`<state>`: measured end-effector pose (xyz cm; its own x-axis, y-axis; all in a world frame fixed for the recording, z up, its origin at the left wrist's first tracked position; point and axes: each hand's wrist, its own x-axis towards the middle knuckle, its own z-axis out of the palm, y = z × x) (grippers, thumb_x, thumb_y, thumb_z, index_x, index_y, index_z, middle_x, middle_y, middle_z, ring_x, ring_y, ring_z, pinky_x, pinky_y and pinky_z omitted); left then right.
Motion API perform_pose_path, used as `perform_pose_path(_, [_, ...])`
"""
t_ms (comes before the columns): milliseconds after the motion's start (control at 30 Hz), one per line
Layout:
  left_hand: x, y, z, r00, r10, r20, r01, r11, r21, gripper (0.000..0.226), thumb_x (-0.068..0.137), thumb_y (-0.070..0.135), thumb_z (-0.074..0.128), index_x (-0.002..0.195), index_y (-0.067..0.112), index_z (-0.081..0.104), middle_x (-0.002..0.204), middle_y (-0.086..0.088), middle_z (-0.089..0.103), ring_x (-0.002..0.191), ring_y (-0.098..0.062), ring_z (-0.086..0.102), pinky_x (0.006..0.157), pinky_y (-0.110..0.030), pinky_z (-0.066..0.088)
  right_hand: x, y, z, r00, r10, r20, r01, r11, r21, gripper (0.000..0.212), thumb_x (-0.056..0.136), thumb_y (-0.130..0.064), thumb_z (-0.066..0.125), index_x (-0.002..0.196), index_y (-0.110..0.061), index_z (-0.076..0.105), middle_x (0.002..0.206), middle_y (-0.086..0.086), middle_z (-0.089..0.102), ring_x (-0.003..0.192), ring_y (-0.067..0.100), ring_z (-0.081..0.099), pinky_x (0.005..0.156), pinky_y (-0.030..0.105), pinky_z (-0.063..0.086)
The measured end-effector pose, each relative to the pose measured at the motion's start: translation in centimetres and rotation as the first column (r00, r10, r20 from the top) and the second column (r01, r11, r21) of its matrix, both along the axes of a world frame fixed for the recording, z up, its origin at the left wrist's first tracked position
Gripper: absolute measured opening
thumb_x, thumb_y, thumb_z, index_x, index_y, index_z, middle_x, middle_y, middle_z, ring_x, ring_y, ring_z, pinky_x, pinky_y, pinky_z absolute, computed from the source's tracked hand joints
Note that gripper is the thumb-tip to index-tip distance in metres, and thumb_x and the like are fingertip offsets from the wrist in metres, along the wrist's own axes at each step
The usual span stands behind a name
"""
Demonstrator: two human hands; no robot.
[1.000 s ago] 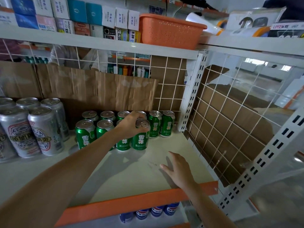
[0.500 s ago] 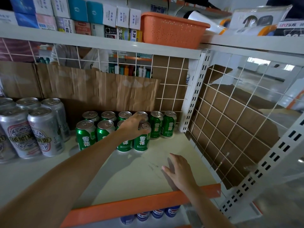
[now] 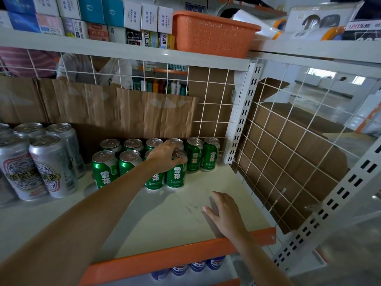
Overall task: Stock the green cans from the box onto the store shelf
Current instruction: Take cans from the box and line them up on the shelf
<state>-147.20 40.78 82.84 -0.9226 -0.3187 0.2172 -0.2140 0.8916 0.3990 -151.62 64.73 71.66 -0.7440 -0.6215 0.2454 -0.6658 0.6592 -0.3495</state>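
Several green cans (image 3: 104,170) stand in two rows at the back of the white shelf (image 3: 165,213). My left hand (image 3: 165,155) reaches in from the lower left and grips the top of a front-row green can (image 3: 176,174) that stands on the shelf. My right hand (image 3: 222,211) lies flat on the shelf near its orange front edge (image 3: 156,259), fingers straight, holding nothing. The box is out of sight.
Tall silver cans (image 3: 51,166) crowd the shelf's left side. Brown cardboard (image 3: 156,114) lines the wire-grid back and right side. An orange basket (image 3: 210,34) and small boxes sit on the shelf above. Blue cans (image 3: 198,267) stand on the shelf below.
My left hand has stayed on the same front-row can, which stands on the shelf. My right hand has barely shifted on the shelf surface.
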Motion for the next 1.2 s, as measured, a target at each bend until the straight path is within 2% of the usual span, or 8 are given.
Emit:
perform_pose_path(500, [0.4, 0.3, 0.0, 0.999, 0.032, 0.009, -0.031, 0.994, -0.11, 0.065, 0.085, 0.053, 0.057, 0.14, 0.023, 0.037, 0.136, -0.007, 0.044, 0.124, -0.028, 0.042, 0.101, -0.04, 0.034, 0.6, 0.2, 0.8, 1.0, 0.001, 0.024, -0.001, 1.0, 0.007, 0.12, 0.059, -0.089, -0.009, 0.135, -0.013, 0.045, 0.131, 0.004, 0.054, 0.124, 0.019, 0.047, 0.101, 0.027, 0.038])
perform_pose_path(567, [0.8, 0.4, 0.0, 0.999, 0.044, -0.027, -0.048, 0.98, -0.191, 0.066, 0.084, 0.058, 0.054, 0.138, 0.023, 0.039, 0.127, -0.008, 0.048, 0.121, -0.028, 0.044, 0.103, -0.042, 0.032, 0.8, 0.2, 1.0, 1.0, 0.006, 0.022, -0.006, 1.0, 0.017, 0.106, 0.068, -0.084, 0.004, 0.136, -0.013, 0.045, 0.132, 0.004, 0.054, 0.124, 0.019, 0.047, 0.101, 0.027, 0.038])
perform_pose_path(667, [1.7, 0.3, -0.4, 0.993, 0.048, -0.107, -0.072, 0.971, -0.228, 0.064, 0.084, 0.058, 0.052, 0.135, 0.019, 0.042, 0.124, -0.008, 0.05, 0.12, -0.027, 0.044, 0.105, -0.042, 0.03, 0.7, 0.2, 1.1, 1.0, 0.016, 0.001, -0.016, 0.999, 0.04, 0.063, 0.09, -0.056, 0.044, 0.138, -0.014, 0.042, 0.136, 0.002, 0.051, 0.127, 0.016, 0.044, 0.104, 0.025, 0.035])
perform_pose_path(733, [2.6, 0.3, -0.8, 0.988, 0.069, -0.137, -0.1, 0.966, -0.24, 0.061, 0.087, 0.051, 0.052, 0.137, 0.018, 0.039, 0.131, -0.007, 0.047, 0.125, -0.026, 0.04, 0.108, -0.041, 0.026, 0.6, 0.1, 1.1, 1.0, 0.017, -0.005, -0.016, 0.999, 0.045, 0.057, 0.092, -0.048, 0.051, 0.137, -0.014, 0.043, 0.135, 0.002, 0.051, 0.127, 0.017, 0.044, 0.103, 0.025, 0.035])
perform_pose_path(867, [4.7, 0.5, -1.5, 0.987, 0.101, -0.124, -0.132, 0.952, -0.276, 0.063, 0.09, 0.044, 0.05, 0.144, 0.017, 0.029, 0.146, -0.005, 0.034, 0.134, -0.024, 0.031, 0.115, -0.041, 0.018, 0.7, -0.1, 1.5, 1.0, 0.012, -0.025, -0.01, 0.997, 0.078, 0.056, 0.092, -0.046, 0.051, 0.136, -0.013, 0.043, 0.133, 0.003, 0.053, 0.123, 0.018, 0.047, 0.1, 0.027, 0.038])
perform_pose_path(967, [6.6, 1.0, -2.1, 0.986, 0.118, -0.119, -0.15, 0.939, -0.31, 0.062, 0.091, 0.041, 0.051, 0.144, 0.018, 0.029, 0.145, -0.004, 0.034, 0.134, -0.023, 0.031, 0.116, -0.039, 0.011, 0.8, -0.1, 1.8, 0.999, 0.023, -0.038, -0.018, 0.993, 0.116, 0.053, 0.092, -0.047, 0.051, 0.133, -0.014, 0.045, 0.129, 0.004, 0.055, 0.12, 0.02, 0.049, 0.096, 0.029, 0.04])
perform_pose_path(1067, [8.4, 1.8, -2.6, 0.984, 0.119, -0.136, -0.154, 0.944, -0.293, 0.063, 0.089, 0.036, 0.055, 0.144, 0.019, 0.029, 0.145, -0.004, 0.034, 0.134, -0.025, 0.03, 0.114, -0.038, 0.013, 0.9, -0.2, 2.4, 0.997, 0.043, -0.067, -0.032, 0.987, 0.16, 0.049, 0.092, -0.047, 0.05, 0.127, -0.013, 0.047, 0.123, 0.006, 0.057, 0.113, 0.022, 0.053, 0.089, 0.031, 0.043])
perform_pose_path(1200, [10.6, 3.2, -3.4, 0.979, 0.163, -0.121, -0.192, 0.938, -0.289, 0.063, 0.089, 0.036, 0.054, 0.144, 0.017, 0.029, 0.145, -0.007, 0.034, 0.135, -0.027, 0.029, 0.114, -0.041, 0.015, 1.0, -0.5, 3.7, 0.993, 0.076, -0.093, -0.056, 0.977, 0.204, 0.057, 0.093, -0.046, 0.047, 0.138, -0.013, 0.038, 0.132, 0.01, 0.051, 0.12, 0.025, 0.05, 0.096, 0.035, 0.043])
